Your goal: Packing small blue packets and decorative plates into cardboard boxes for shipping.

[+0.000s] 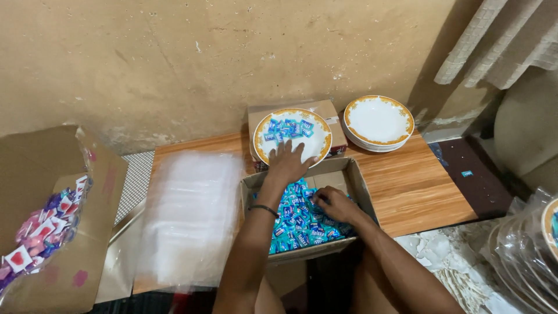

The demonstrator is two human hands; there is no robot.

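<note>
My left hand (286,164) lies flat, fingers spread, on the near rim of a white plate with a gold-orange border (318,152) that holds several blue-wrapped candies (289,128). The plate rests on a closed cardboard box (325,109). My right hand (333,203) reaches into an open cardboard box (356,177) full of blue-wrapped candies (302,224), fingers curled among them; whether it grips any is hidden.
A stack of empty gold-rimmed plates (378,122) sits on the wooden board (418,192) to the right. A pile of clear plastic bags (189,215) lies left. A large carton with pink, purple and white candies (40,229) stands far left. Wrapped plates (532,250) at far right.
</note>
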